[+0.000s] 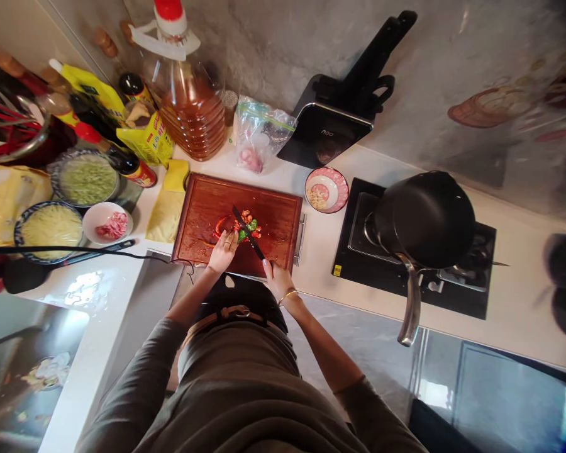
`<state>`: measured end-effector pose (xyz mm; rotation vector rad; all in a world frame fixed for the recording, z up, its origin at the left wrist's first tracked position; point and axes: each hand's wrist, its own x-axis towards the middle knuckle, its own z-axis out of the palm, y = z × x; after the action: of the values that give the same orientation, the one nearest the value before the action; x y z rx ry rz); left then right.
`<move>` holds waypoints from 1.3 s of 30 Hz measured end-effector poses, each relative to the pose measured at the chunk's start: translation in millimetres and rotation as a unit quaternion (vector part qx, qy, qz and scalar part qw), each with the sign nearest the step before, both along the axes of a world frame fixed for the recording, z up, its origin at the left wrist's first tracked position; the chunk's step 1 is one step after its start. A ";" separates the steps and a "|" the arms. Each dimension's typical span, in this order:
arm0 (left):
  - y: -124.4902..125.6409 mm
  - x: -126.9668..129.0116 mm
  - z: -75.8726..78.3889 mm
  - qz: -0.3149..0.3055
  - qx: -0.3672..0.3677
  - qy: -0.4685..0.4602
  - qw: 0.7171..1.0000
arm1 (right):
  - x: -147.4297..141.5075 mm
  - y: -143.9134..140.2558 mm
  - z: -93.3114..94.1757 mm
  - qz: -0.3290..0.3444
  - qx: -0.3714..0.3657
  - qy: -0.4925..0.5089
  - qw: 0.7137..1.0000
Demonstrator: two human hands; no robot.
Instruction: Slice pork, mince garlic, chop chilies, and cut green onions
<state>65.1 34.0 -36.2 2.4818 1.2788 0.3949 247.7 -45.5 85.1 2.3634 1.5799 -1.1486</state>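
A dark-bladed kitchen knife (248, 233) slants across the wooden cutting board (198, 207), its handle wrapped by my right hand (279, 280). Beside the blade, my left hand (223, 251) presses its closed fingers down on a red chili pepper (221, 223), which is partly hidden under the fingertips. Chopped red pieces (246, 216) and green pepper pieces (252, 224) lie around the blade near the middle of the board.
Right of the board are a pink-rimmed bowl (339, 189) and a black pot (429, 220) on the stove (349, 251). Behind stand an oil jug (193, 119) and knife block (330, 126). Bowls of shredded vegetables (51, 226) and pink meat (114, 225) sit left, above a sink (9, 377).
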 end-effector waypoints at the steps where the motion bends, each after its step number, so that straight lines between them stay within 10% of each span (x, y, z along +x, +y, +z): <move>1: 0.0 0.0 0.0 -0.003 0.001 -0.003 1.000 | 0.2 -0.3 0.5 0.001 -0.004 0.002 1.000; 16: -1.9 0.3 -6.0 -0.006 0.005 -0.014 1.000 | -0.7 21.7 10.0 0.024 -0.086 -0.001 0.996; 29: 4.9 -0.8 7.5 -0.019 -0.019 -0.014 1.000 | -16.1 28.1 -48.7 0.013 0.025 -0.014 1.000; 39: 1.7 -0.7 36.2 0.035 0.022 0.000 0.999 | 3.0 7.3 -11.5 0.012 0.079 0.007 0.997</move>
<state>64.4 35.8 0.0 2.4788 1.3735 0.4454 250.7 -38.3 73.7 2.4280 1.7617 -1.0735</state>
